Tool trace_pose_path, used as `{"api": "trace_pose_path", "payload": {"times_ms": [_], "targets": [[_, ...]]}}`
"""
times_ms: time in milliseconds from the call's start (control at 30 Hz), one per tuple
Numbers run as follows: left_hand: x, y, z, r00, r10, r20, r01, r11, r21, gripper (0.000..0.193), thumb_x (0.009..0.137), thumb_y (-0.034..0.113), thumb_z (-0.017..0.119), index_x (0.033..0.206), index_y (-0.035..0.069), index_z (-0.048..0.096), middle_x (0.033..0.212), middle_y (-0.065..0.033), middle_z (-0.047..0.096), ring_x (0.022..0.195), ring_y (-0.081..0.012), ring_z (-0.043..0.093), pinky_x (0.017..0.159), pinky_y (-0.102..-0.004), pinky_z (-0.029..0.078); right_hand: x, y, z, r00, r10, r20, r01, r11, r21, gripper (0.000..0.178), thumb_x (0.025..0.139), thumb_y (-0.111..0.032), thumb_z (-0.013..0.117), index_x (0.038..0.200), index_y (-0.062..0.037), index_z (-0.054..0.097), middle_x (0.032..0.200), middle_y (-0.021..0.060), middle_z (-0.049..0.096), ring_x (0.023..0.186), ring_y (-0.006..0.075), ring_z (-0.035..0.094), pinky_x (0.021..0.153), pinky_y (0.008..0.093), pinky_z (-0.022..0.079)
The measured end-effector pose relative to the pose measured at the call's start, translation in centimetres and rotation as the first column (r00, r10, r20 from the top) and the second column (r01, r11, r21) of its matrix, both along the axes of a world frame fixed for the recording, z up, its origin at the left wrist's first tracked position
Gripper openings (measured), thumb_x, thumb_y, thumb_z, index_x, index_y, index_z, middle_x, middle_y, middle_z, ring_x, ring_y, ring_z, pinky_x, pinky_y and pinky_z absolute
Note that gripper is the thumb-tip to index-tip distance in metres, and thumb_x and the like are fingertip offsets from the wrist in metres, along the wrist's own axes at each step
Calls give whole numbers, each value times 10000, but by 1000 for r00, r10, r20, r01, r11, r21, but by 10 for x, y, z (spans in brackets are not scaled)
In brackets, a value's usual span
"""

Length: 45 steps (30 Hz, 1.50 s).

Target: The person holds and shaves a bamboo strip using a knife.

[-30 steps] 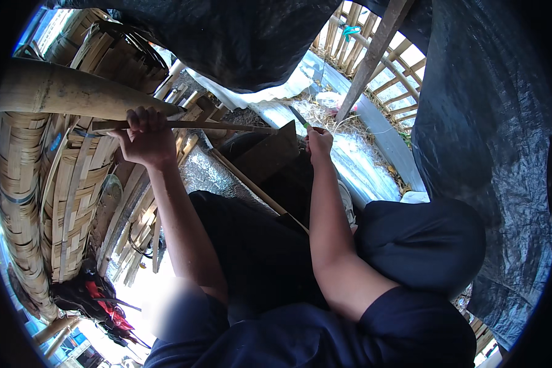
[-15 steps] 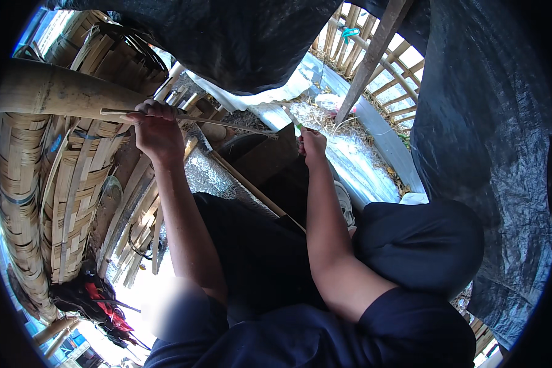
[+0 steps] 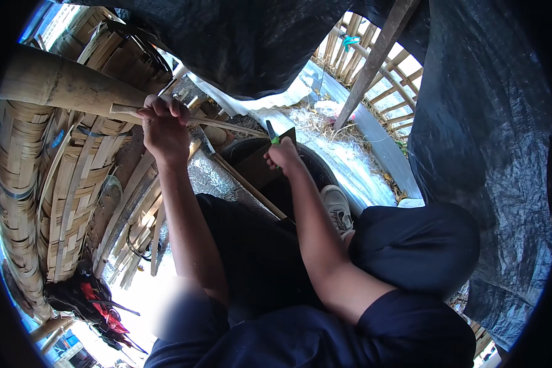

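My left hand (image 3: 167,132) is closed round a thin bamboo strip (image 3: 227,125), whose near end sticks out on the left past my thumb. The strip slants away to the right, its far end near the knife. In my right hand (image 3: 283,156) is a knife (image 3: 272,131) with a green handle, its blade pointing up and away from my fist. The blade is beside the strip's far end; whether they touch I cannot tell. Below my right hand is a dark round tub (image 3: 318,162) with a brown flat board (image 3: 251,167) in it.
Woven bamboo baskets (image 3: 80,184) and a thick bamboo pole (image 3: 61,83) stand at the left. Split bamboo pieces (image 3: 142,230) lie beside them. Black plastic sheeting (image 3: 484,153) hangs at the right and overhead. A wooden post (image 3: 377,61) leans before a slatted fence (image 3: 389,92). My shoe (image 3: 336,205) is by the tub.
My right hand with the knife has moved left and nearer to me, and the blade now points more upright. My left hand has shifted slightly right with the strip.
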<state>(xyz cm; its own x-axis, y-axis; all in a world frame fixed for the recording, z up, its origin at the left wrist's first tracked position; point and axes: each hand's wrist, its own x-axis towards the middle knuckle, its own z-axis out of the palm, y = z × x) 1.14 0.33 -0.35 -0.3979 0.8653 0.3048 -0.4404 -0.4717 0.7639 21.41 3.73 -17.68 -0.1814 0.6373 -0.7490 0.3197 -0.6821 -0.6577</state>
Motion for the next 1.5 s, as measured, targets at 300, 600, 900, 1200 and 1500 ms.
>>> {"api": "trace_pose_path", "payload": {"times_ms": [300,600,900,1200,1500], "targets": [[-5,-5,0,976,138,169,-140,990,0,575,919,647,353,691,120,378,656,22,273,610,-119,211,570,-273,212,-90,-61,123,997,26,67,-63,753,655,206,909,-148,481,916,58,491,793,304,624,787,472,619,703,525,492],[-30,-9,-19,960,127,250,-132,991,2,594,892,670,393,633,137,346,593,37,201,558,-101,156,525,-278,153,-98,-68,125,948,282,146,-295,613,733,201,853,-24,480,1019,66,413,681,269,614,691,426,645,562,494,525],[-38,-13,-23,945,112,308,-127,991,29,512,930,517,434,602,143,310,577,40,212,535,-103,166,507,-282,167,-102,-65,113,940,241,243,-334,487,807,222,818,19,483,1033,67,456,672,229,629,665,370,663,564,453,550],[-37,-14,-21,947,140,288,-148,989,6,578,915,639,369,617,156,260,578,41,171,527,-100,129,489,-276,136,-96,-61,107,896,255,364,-444,486,753,181,836,-24,503,998,54,482,764,241,647,722,352,677,621,431,560],[-35,-15,-19,936,211,281,-209,977,-38,554,919,608,387,612,163,262,575,36,185,523,-101,137,487,-277,138,-87,-55,101,873,320,368,-488,572,660,198,855,-49,481,1013,69,473,832,275,639,779,390,669,676,456,553]]}}
